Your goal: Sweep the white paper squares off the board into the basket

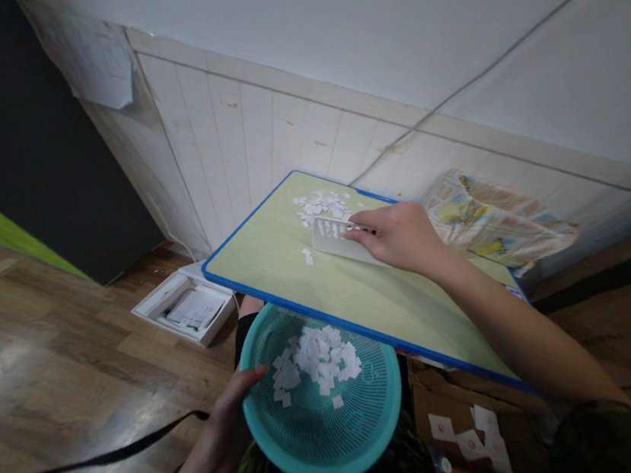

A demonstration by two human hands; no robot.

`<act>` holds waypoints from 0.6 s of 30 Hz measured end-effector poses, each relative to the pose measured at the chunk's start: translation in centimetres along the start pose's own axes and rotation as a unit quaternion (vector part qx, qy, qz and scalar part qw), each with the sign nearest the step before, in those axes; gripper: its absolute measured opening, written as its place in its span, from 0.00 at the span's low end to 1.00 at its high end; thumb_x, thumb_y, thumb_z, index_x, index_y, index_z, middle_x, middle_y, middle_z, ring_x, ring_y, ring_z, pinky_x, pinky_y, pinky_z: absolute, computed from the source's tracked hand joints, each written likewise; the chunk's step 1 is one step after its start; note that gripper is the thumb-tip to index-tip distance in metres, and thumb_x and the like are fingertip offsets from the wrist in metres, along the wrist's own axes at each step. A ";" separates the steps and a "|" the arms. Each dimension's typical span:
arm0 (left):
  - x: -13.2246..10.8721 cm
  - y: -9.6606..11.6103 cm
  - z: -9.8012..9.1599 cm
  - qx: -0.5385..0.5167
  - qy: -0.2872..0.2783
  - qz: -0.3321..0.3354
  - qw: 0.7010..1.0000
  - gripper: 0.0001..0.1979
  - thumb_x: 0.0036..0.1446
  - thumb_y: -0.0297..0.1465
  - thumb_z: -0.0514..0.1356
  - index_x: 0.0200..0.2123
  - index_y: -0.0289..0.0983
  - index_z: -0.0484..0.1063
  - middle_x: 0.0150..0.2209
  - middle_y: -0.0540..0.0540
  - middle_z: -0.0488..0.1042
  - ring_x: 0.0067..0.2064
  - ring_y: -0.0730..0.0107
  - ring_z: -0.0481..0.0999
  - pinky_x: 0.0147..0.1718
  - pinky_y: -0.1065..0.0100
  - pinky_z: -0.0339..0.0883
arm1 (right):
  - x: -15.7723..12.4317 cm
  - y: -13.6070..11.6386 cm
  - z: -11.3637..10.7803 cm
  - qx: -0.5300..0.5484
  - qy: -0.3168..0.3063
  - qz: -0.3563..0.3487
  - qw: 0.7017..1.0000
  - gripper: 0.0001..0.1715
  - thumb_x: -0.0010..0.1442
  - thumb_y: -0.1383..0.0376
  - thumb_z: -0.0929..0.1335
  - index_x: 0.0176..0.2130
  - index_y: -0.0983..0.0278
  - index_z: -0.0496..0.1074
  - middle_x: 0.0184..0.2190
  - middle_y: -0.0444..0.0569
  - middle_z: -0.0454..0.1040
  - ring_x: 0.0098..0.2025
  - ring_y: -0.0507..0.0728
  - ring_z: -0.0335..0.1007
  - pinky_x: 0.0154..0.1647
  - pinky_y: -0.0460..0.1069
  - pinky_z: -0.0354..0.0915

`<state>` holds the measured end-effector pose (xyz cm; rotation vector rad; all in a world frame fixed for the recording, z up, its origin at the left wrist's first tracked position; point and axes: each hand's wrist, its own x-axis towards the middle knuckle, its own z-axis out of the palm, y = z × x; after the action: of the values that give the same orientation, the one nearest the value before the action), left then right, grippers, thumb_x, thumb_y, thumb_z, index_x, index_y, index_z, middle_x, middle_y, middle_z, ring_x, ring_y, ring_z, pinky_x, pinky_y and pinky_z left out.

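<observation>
My left hand [237, 396] grips the left rim of a teal plastic colander [367, 429], thumb over the edge and the other fingers hidden beneath. Small white paper pieces [318, 355] lie heaped inside it. The colander sits against the near edge of a pale green table [273, 265] with blue edging. Over the tabletop, my right hand [396, 234] pinches a flat white slotted plastic piece [331, 244], standing on its long edge. Just beyond that piece lies a pile of white paper bits [323, 205], and a few loose bits [308, 256] are to its left.
A patterned cloth [492, 222] lies at the table's right end by the wall. On the floor at left is an open white box [186, 306]. A cardboard box [452, 411] with printed cards stands below right. A cable [448, 97] runs down the wall.
</observation>
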<state>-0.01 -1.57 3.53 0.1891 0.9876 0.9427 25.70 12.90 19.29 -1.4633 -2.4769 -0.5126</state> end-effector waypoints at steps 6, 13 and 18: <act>0.0 0.1 0.3 0.003 -0.001 -0.005 1.000 0.31 0.54 0.30 0.63 0.60 0.29 0.64 0.36 0.40 0.84 0.38 0.51 0.83 0.39 0.59 0.74 | -0.2 -0.2 -0.2 0.011 -0.007 -0.007 1.000 0.19 0.64 0.53 0.62 0.40 0.58 0.78 0.31 0.48 0.80 0.33 0.57 0.74 0.31 0.49 0.54; -0.1 0.0 0.0 0.000 -0.003 0.000 1.000 0.30 0.54 0.31 0.63 0.60 0.31 0.65 0.36 0.41 0.84 0.38 0.50 0.83 0.41 0.58 0.74 | -0.2 -0.6 -0.4 0.030 -0.003 -0.011 0.999 0.19 0.63 0.53 0.62 0.40 0.59 0.78 0.31 0.48 0.79 0.33 0.57 0.73 0.31 0.48 0.54; 0.2 0.1 0.2 -0.003 0.001 -0.008 1.000 0.28 0.53 0.30 0.63 0.58 0.30 0.68 0.33 0.42 0.85 0.35 0.51 0.83 0.40 0.58 0.74 | -0.4 -0.3 -0.3 0.022 -0.015 -0.009 1.000 0.18 0.63 0.53 0.62 0.40 0.58 0.78 0.31 0.47 0.79 0.33 0.57 0.73 0.32 0.48 0.54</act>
<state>0.10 -1.31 3.57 0.1742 0.9868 0.9319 25.67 12.31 19.36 -1.4422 -2.5101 -0.4389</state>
